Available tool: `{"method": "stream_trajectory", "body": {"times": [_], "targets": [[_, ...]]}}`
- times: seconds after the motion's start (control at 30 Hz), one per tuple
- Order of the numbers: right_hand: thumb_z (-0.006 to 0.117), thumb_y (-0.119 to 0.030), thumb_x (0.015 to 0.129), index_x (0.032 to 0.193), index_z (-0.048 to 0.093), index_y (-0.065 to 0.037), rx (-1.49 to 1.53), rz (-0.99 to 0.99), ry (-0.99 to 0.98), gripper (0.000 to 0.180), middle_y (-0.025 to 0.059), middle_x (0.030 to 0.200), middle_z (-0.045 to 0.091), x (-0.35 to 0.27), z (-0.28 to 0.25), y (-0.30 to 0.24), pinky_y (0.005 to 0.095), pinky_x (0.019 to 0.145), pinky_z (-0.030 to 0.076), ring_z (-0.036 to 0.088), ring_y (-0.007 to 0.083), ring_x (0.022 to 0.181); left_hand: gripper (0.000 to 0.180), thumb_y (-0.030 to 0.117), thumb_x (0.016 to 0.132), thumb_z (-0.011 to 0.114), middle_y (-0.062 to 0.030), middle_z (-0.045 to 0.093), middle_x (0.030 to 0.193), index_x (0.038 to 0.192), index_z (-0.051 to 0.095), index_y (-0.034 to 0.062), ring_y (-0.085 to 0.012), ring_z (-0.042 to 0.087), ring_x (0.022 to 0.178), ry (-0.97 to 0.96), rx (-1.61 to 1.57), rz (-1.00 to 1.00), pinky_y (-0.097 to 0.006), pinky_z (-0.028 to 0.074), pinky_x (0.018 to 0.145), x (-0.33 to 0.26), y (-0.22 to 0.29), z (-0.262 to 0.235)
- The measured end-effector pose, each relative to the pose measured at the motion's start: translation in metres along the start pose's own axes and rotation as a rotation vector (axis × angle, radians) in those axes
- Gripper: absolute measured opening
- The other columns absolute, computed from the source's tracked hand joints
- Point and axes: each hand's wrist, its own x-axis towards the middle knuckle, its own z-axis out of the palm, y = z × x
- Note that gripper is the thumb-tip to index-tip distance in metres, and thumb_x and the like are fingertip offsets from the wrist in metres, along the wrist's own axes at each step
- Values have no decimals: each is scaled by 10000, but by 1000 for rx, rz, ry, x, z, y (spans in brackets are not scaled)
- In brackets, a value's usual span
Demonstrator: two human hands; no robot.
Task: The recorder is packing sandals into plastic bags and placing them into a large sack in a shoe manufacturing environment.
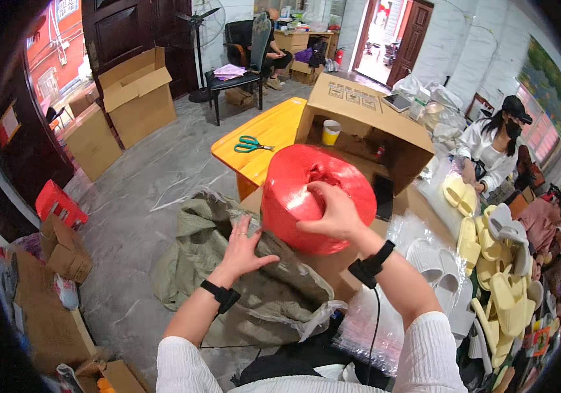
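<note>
Evidently the right hand [336, 217] is clamped on the broad, glossy red plastic twine roll [287, 196], fingertips at its central hole, probably because that edge is easier to grip than the wide sides. The roll sits between the crumpled grey-green woven sack [195, 255] and the open brown cardboard box [366, 111]; what supports it is hidden. The left hand [244, 252] has its fingers spread apart over the sack; whether it touches is unclear.

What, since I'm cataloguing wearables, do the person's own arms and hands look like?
White, ribbed sleeves reach about the elbows. Each wrist wears a black band with a boxy module; a thin black cable leaves the right one. The left hand has a ring.
</note>
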Motion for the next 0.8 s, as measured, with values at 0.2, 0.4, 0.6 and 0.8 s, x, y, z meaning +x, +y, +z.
{"method": "stream_trajectory", "body": {"times": [0.2, 0.4, 0.6, 0.8], "targets": [[840, -473, 624, 1244, 574, -15, 198, 182, 44, 816, 184, 1212, 627, 9, -31, 14, 404, 993, 465, 604, 315, 1122, 1009, 696, 692, 719, -311, 153, 1576, 1430, 479, 51, -507, 156, 1447, -3, -44, 188, -546, 183, 1189, 42, 30, 25], [856, -449, 631, 1220, 572, 5, 322, 214, 73, 797, 195, 1181, 627, 6, -38, 12, 378, 987, 458, 605, 280, 1118, 1007, 663, 707, 726, -138, 327, 1566, 1498, 378, 146, -348, 244, 1467, -95, -231, 389, -506, 203, 1203, 88, 50, 71], [863, -334, 666, 1234, 555, -3, 219, 214, -24, 727, 132, 1181, 610, 9, -33, -7, 362, 1023, 430, 579, 242, 1124, 851, 586, 835, 641, -102, 381, 1547, 1508, 347, 156, -293, 331, 1438, 170, -43, 337, -508, 229, 1193, 86, 56, 93], [844, -446, 629, 1203, 573, -25, 42, 194, -47, 761, 159, 1165, 631, 8, -25, -17, 392, 975, 465, 600, 300, 1102, 729, 559, 905, 552, -111, 421, 1516, 1449, 429, 91, -305, 367, 1410, 25, 146, 173, -505, 261, 1170, 31, 103, 79]]}}
